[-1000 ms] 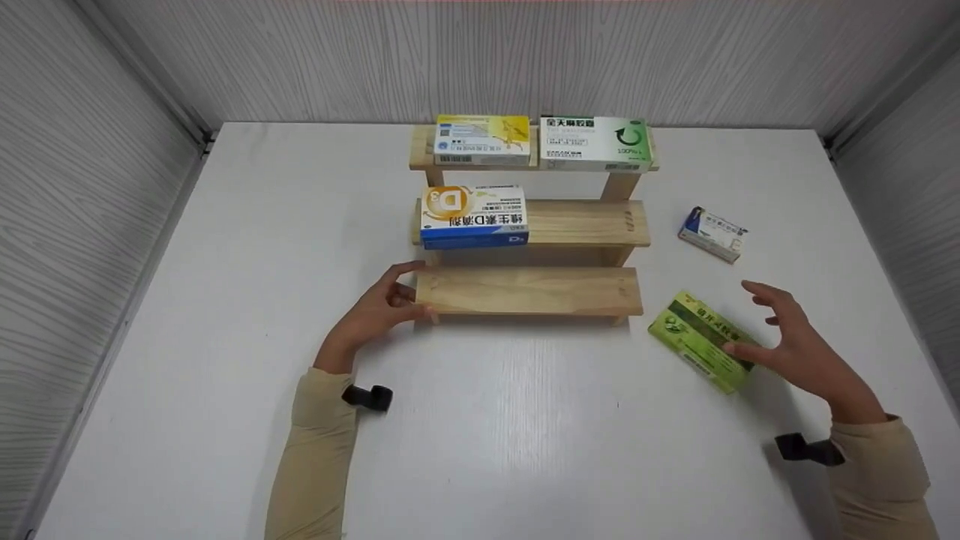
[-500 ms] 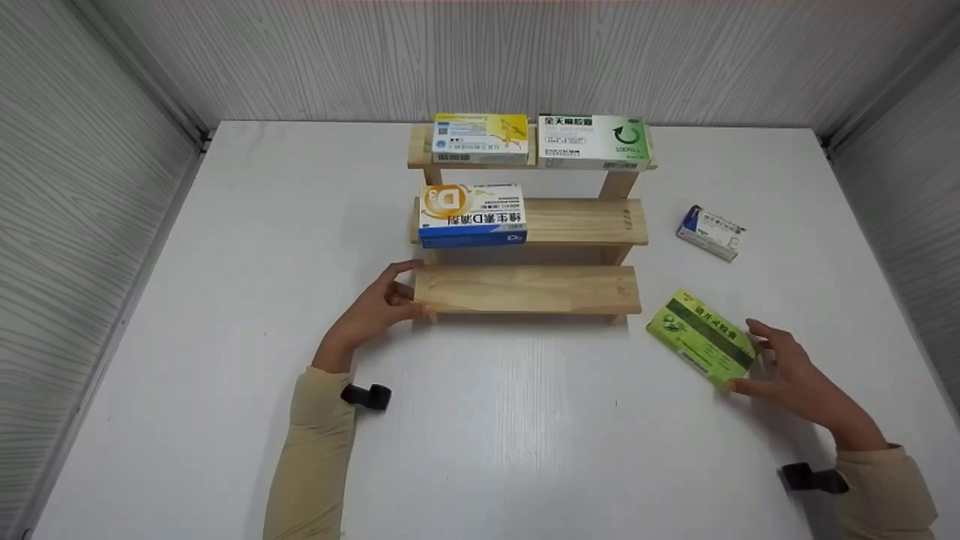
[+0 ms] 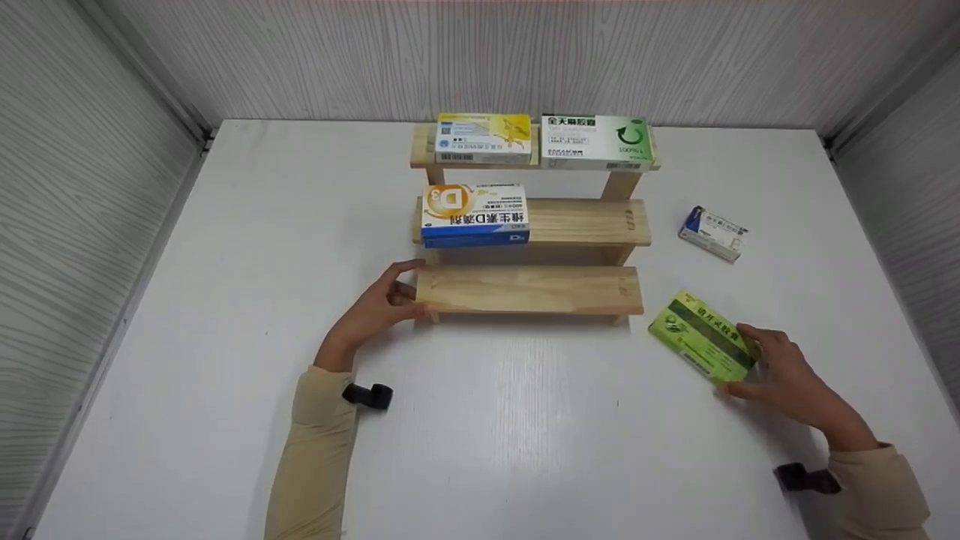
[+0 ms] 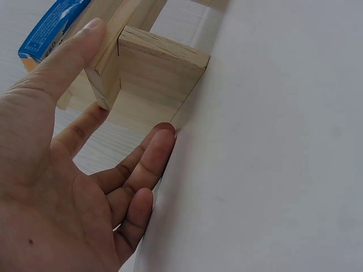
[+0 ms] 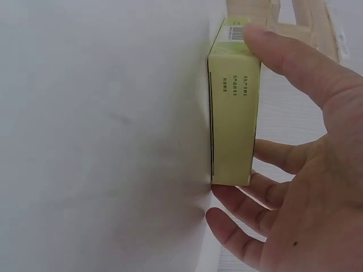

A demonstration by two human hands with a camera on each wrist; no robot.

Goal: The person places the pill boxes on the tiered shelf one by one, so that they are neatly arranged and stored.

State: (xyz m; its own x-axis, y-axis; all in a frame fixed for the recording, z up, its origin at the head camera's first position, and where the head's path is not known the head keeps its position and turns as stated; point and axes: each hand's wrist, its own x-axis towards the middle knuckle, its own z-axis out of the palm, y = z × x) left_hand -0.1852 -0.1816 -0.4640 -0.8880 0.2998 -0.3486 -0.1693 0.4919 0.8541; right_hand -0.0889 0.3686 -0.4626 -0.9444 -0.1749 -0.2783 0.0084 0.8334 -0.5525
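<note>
A three-tier wooden rack (image 3: 525, 291) stands mid-table. My left hand (image 3: 375, 311) holds the left end of its lowest shelf, thumb at the front edge and index finger at the back; the left wrist view shows the other fingers loosely curled below. At the right lies a green medicine box (image 3: 701, 337), set at an angle. My right hand (image 3: 791, 382) grips its near right end between thumb and fingers. Seen from the right wrist, the box's end panel (image 5: 233, 119) faces the palm and its lower side rests on the table.
A blue and white vitamin D box (image 3: 474, 214) lies on the middle shelf's left half. The top shelf carries a yellow and white box (image 3: 484, 139) and a green and white box (image 3: 592, 141). A small white and blue box (image 3: 712, 234) lies right of the rack.
My right hand has drawn back from above the green box to its near right end, and its fingers have closed onto the sides. The left hand stays on the rack.
</note>
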